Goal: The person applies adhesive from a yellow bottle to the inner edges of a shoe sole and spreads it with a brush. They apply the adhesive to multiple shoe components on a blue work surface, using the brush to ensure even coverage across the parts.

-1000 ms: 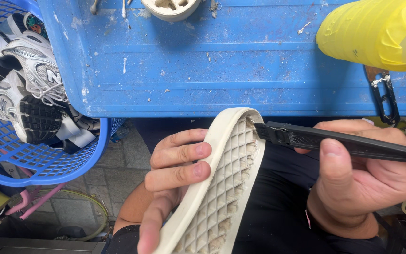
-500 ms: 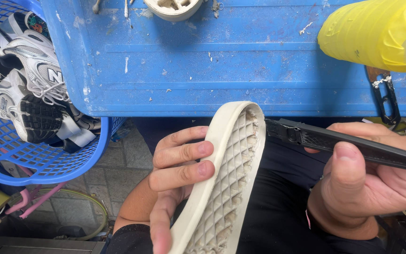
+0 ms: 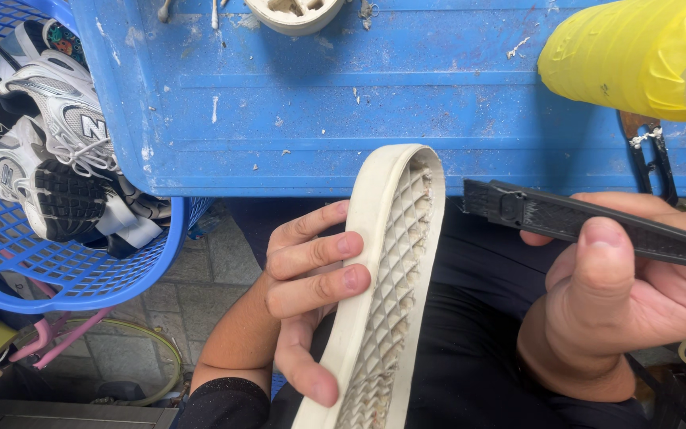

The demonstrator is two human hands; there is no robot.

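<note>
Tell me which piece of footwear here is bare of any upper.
The cream rubber sole gripped by the left hand: only its waffle-patterned tread shows. The white-and-grey sneakers in the blue plastic basket are complete, with laces and uppers.

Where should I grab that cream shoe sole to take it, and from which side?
Grip the cream shoe sole across its narrow width near the upper end, coming from the right, probably. It stands on edge, tread facing right; the left hand already covers the left rim lower down, and the right hand holds a black tool beside it.
</note>
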